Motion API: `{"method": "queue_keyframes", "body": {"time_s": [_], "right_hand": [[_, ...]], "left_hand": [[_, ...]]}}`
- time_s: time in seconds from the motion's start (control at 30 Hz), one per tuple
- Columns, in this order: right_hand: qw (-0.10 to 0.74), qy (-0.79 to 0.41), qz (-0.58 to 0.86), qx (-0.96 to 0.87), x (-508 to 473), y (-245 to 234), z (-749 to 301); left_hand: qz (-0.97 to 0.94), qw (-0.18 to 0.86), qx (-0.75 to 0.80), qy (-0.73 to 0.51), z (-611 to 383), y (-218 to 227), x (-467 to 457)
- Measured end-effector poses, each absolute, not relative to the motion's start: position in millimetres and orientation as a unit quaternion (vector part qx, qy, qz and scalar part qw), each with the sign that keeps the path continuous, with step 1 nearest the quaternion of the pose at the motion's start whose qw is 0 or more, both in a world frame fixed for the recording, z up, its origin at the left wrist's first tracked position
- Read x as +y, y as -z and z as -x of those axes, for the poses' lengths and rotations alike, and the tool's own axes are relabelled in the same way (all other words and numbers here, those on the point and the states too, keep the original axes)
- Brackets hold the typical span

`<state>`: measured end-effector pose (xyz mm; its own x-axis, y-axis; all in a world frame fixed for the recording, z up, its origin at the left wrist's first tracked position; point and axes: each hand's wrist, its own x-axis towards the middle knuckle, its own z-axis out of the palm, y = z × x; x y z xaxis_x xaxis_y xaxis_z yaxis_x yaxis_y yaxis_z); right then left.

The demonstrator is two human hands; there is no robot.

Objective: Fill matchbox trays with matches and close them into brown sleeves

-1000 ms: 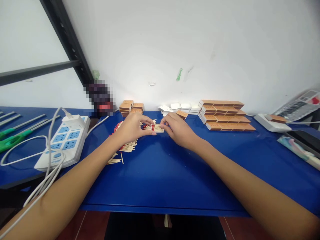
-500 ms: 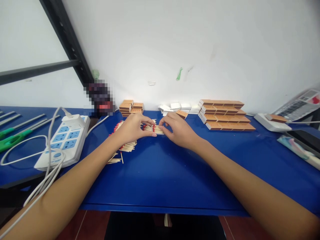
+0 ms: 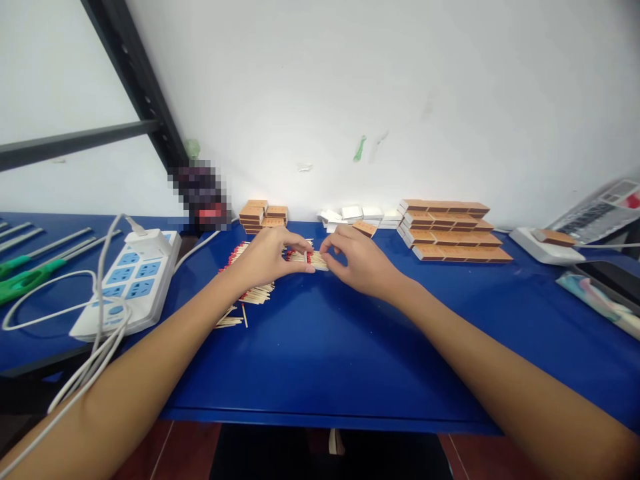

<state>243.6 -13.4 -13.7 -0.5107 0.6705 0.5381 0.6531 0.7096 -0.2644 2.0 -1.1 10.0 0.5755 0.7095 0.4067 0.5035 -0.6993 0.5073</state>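
Holding | left hand [image 3: 267, 257]: fingers squeezed small white card tray [image 3: 306, 257], likely keeping it still | right hand [image 3: 359, 265]: fingers pinched red-tipped wooden matches [image 3: 315, 259]

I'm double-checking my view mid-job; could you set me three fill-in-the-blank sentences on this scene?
Loose wooden matches with ____ heads lie on the glossy blue table.
The stepped stack of brown cardboard matchboxes stands to the ____ of the small white boxes.
The person's left hand pinches a white cardboard tray holding ____.
Missing words: red; right; matches.
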Motion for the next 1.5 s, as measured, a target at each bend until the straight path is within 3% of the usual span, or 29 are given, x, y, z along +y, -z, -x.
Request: {"method": "queue_keyframes", "body": {"time_s": [0.8,1.3,1.5], "right_hand": [[0.279,-0.076,0.407,-0.867,-13,12,-244],[0.346,-0.055,0.418,-0.838,-11,8,-250],[0.346,-0.195,0.449,-0.800,-7,13,-253]], "left_hand": [[-0.861,0.200,0.350,-0.310,-1,-9,-1],[-0.859,0.187,0.353,-0.321,-3,-12,-4],[-0.854,0.189,0.356,-0.330,-2,-12,-5]]}}
